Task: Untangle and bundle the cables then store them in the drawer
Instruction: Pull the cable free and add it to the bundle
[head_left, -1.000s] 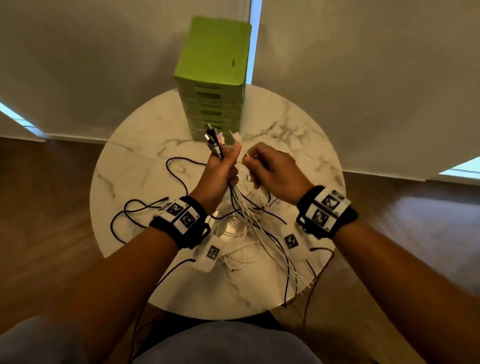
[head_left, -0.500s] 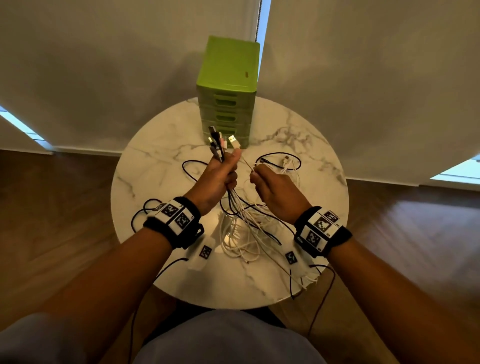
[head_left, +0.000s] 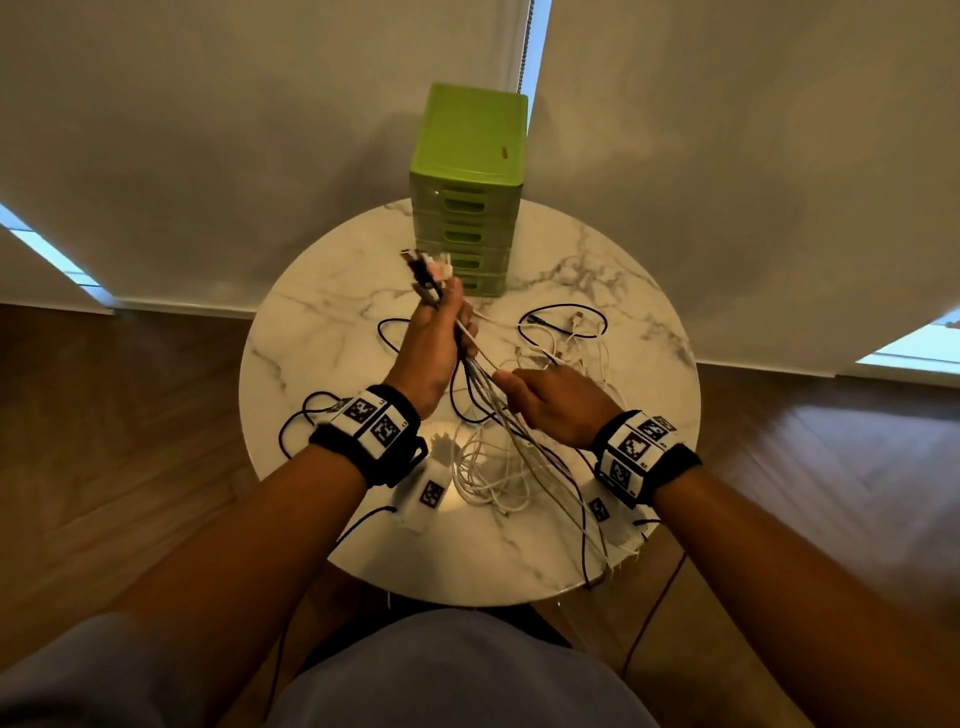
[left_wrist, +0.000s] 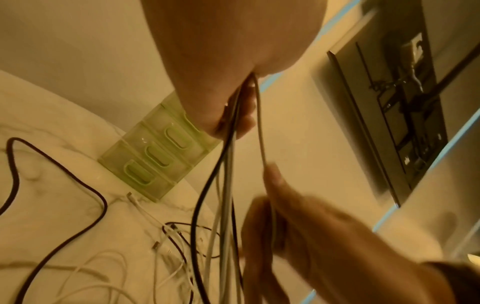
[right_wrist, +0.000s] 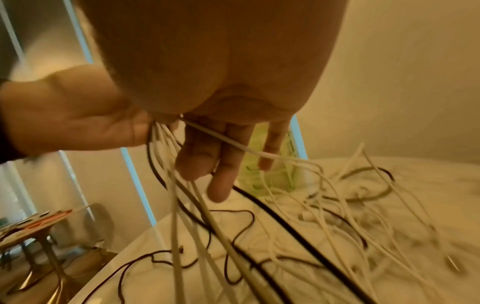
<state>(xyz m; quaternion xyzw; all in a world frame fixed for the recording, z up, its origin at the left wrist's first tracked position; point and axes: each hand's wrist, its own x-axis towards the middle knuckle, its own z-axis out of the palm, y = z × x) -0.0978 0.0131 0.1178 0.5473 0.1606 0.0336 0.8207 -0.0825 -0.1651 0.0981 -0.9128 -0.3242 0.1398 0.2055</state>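
Note:
My left hand (head_left: 441, 332) is raised over the round marble table (head_left: 322, 332) and grips a bunch of black and white cables just below their plugs (head_left: 423, 267). The bunch (left_wrist: 226, 164) hangs from that fist down to the tangle of cables (head_left: 488, 473) on the table. My right hand (head_left: 545, 402) is lower and to the right, pinching one white cable (left_wrist: 261, 139) that runs up into the left fist. In the right wrist view the same white cable (right_wrist: 233, 145) crosses my right fingers (right_wrist: 197, 162). The green drawer unit (head_left: 467, 208) stands shut at the table's far edge.
More loose black and white cables (head_left: 566, 332) lie right of the drawer unit, and a black one (head_left: 301, 415) loops at the left. Several strands hang over the front right table edge (head_left: 597, 566). Two small white tagged boxes (head_left: 428, 496) lie near my wrists. Wooden floor surrounds the table.
My right hand has drawn away from the left fist, sliding down and toward me along a white cable. The left hand still holds the bunched plug ends up.

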